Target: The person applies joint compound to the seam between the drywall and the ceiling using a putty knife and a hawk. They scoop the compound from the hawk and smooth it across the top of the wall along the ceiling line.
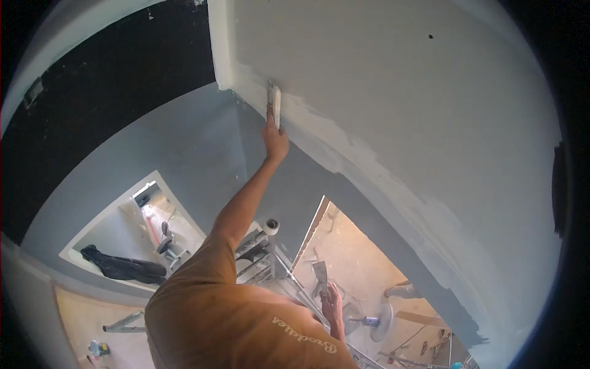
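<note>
My left arm stretches up from an orange-brown sleeve. Its hand (276, 142) is closed round the handle of a finishing trowel (276, 106), whose blade is held edge-on against the pale surface overhead. A band of fresh-looking white filler (332, 132) runs along that surface's edge, where it meets the blue-grey wall (190, 135). Lower down, my right hand (332, 306) grips a putty knife (321, 277) with its blade pointing up. Whether any filler sits on either blade, I cannot tell.
Below stands a metal frame like a ladder or scaffold (264, 261), with a white roll-shaped end (271, 226) beside it. A white-framed opening (161, 179) with dark cloth (120, 263) lies left. A round disc-shaped object (381, 322) and scattered items are on the floor (353, 252) far below.
</note>
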A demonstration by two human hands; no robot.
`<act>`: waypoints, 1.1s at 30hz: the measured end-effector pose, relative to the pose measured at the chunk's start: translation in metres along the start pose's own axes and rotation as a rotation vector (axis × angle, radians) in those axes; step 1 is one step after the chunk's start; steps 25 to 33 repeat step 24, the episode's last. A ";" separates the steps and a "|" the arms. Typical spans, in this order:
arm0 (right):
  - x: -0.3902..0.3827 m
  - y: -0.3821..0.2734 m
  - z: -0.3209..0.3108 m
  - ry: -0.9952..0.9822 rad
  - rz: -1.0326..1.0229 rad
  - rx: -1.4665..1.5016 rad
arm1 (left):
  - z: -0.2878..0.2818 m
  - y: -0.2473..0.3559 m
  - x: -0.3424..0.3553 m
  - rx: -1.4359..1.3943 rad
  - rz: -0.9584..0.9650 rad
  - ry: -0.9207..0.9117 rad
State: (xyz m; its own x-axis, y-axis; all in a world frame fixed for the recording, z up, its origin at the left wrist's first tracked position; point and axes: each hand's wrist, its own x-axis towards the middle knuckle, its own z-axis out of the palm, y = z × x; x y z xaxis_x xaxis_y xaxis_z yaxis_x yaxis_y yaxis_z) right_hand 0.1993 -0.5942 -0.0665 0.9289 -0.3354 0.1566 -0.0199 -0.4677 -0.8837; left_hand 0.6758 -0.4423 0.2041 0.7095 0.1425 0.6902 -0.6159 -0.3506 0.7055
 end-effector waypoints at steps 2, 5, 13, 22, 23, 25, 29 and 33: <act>-0.004 0.008 -0.011 -0.039 0.028 0.033 | 0.006 0.017 -0.015 -0.014 -0.063 -0.039; 0.001 0.005 -0.031 -0.072 -0.107 -0.047 | 0.006 0.022 -0.040 0.007 0.019 0.034; 0.001 0.011 -0.063 -0.027 0.306 0.430 | -0.067 0.006 -0.181 -0.392 -0.179 -0.223; -0.112 0.088 -0.055 0.324 0.558 0.322 | -0.117 -0.060 -0.406 -1.016 -1.534 -0.634; -0.135 0.121 -0.038 0.346 0.486 0.058 | -0.102 -0.052 -0.414 -1.000 -1.629 -0.695; -0.165 0.163 -0.007 0.377 0.449 -0.207 | -0.084 -0.053 -0.405 -0.960 -1.663 -0.830; -0.165 0.163 -0.007 0.377 0.449 -0.207 | -0.084 -0.053 -0.405 -0.960 -1.663 -0.830; -0.165 0.163 -0.007 0.377 0.449 -0.207 | -0.084 -0.053 -0.405 -0.960 -1.663 -0.830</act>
